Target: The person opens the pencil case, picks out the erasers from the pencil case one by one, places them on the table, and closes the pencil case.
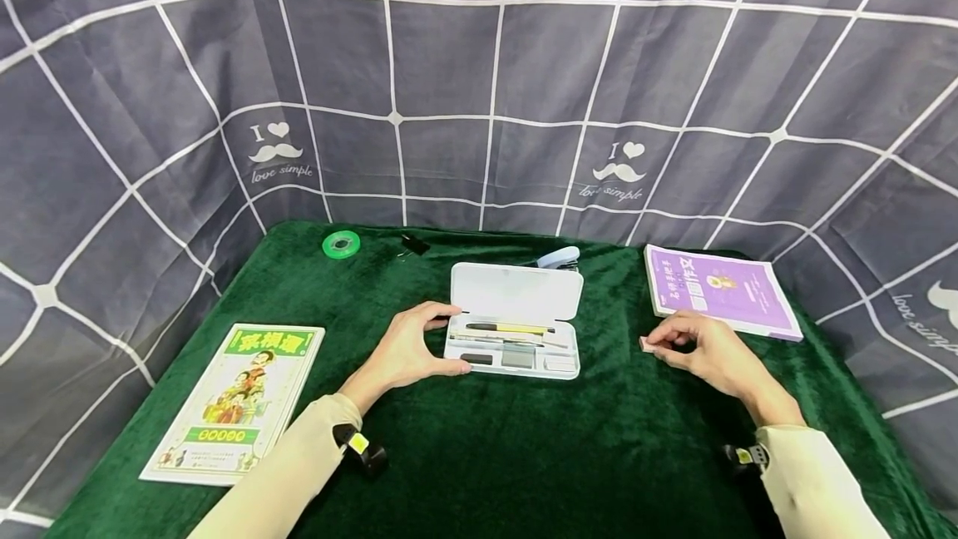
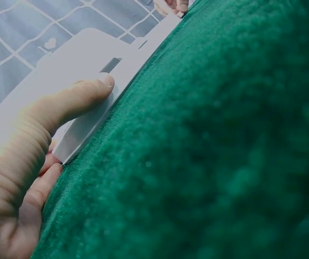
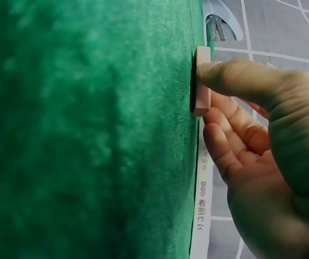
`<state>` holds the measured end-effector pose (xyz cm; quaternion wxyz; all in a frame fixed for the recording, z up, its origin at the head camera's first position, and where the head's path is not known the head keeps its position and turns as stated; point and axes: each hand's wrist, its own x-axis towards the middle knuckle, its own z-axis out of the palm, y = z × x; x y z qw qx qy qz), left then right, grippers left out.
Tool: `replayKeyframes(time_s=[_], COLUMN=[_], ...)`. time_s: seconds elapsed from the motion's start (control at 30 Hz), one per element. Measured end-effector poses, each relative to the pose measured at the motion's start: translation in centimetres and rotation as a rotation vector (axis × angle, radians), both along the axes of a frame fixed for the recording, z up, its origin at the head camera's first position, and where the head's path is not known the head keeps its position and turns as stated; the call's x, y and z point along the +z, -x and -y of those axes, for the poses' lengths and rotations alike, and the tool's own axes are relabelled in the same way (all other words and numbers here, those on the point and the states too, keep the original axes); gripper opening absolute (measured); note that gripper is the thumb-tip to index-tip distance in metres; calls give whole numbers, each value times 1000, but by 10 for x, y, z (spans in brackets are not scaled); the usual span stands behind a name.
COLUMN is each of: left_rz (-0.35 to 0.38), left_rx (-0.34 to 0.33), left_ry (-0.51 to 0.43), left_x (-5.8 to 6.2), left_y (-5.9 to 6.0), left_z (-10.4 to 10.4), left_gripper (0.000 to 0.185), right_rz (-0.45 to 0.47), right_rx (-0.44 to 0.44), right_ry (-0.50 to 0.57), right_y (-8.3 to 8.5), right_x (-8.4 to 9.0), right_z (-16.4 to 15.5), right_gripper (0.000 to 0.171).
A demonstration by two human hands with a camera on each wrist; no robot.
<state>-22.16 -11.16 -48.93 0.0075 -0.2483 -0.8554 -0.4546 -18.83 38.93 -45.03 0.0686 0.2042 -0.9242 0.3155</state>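
A white pencil case (image 1: 516, 294) lies with its lid raised on the green cloth. My left hand (image 1: 410, 345) holds its left end, thumb on the front edge and fingers behind the far corner. Inside the case are a yellow-and-black pen (image 1: 516, 328), a grey block (image 1: 519, 355), a dark block (image 1: 476, 358) and a white block (image 1: 560, 363). Well to the right, my right hand (image 1: 699, 348) pinches a small pink eraser-like block (image 3: 203, 100) between thumb and fingers, close over the cloth.
Behind the case lies a pale blue stapler-like tool (image 1: 559, 257). A purple book (image 1: 722, 285) sits just beyond my right hand. Far left are a green tape roll (image 1: 341, 244) and a small black item (image 1: 415, 244); an illustrated book (image 1: 239, 398) lies nearer.
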Motion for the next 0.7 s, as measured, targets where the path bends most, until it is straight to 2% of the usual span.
replayKeyframes(time_s=[0.27, 0.47, 0.57, 0.7], left_rz=[-4, 3, 4, 4], left_rx=[-5, -3, -3, 4], left_ry=[-2, 2, 3, 4], left_x=[1, -2, -3, -3], left_y=[0, 2, 2, 2], left_z=[-1, 0, 0, 0], left_gripper=[84, 85, 85, 85], right_rz=[46, 70, 51, 78], right_rx=[-32, -34, -24, 16], right_ry=[-17, 2, 51, 182], right_y=[-2, 1, 3, 7], right_x=[-3, 4, 11, 25], right_z=[-6, -3, 6, 30], right_gripper=[23, 28, 34, 37])
